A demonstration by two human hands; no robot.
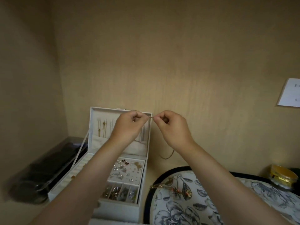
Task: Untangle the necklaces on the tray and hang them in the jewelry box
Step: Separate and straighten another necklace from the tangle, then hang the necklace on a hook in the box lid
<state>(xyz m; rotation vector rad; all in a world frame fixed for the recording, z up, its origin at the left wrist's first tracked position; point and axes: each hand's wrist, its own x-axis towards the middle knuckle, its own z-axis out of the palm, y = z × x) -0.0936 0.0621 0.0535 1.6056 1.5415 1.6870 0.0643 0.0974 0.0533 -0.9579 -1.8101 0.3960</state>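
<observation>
Both hands are up in front of the open jewelry box (103,189), w/ a thin necklace (167,155) held between them. The left hand (129,125) has its grip pressed together on one end of the chain. The right hand (172,127) pinches the other end. The two ends nearly meet at a tiny clasp bit (151,117) between the fingertips. The rest of the chain hangs down in a loop under the right hand, at about 6 o'clock from it.

The chain looks v. light, thin and floppy. It has no shape of its own, so it will swing and twist. It is prob. slippery too, and could snap if pulled hard. Best to hold it right at the ends, by the clasp, w/ just fingertips, and let the loop hang free.

The box lid (94,120) stands up at 12 o'clock from the box trays. A few gold necklaces (101,129) already hang inside it, at 9 o'clock from the left hand.

More tangled necklaces (168,186) lie on the flower tray (203,207), at 3 o'clock from the box on the worktop (151,171). They are bunched up, so each should be lifted slow, by one end.
</observation>
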